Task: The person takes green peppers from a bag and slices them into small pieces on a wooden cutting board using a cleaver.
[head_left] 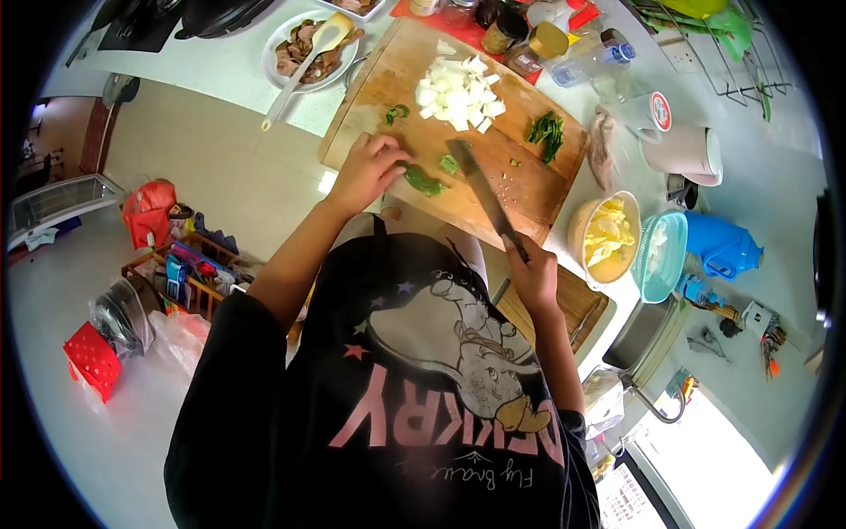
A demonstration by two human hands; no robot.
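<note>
My right hand (534,275) is closed round the handle of a kitchen knife (483,183), whose long dark blade points up and left over the wooden cutting board (366,84). At the board's near left edge my left hand (370,169) has its fingers bent, the tips at a dark green vegetable piece (425,182). Just left of the blade lies a small light green piece (449,165). Farther up the board sits a heap of chopped white vegetable (460,93). A bunch of cut greens (546,137) rests on the right, and a curled green scrap (397,114) on the left.
Left of the board stands a plate of meat (295,57) with a spatula (308,69) across it. Jars (548,40) and bottles line the back. To the right are a bowl of yellow food (611,234), a turquoise basket (659,256) and the sink (639,335).
</note>
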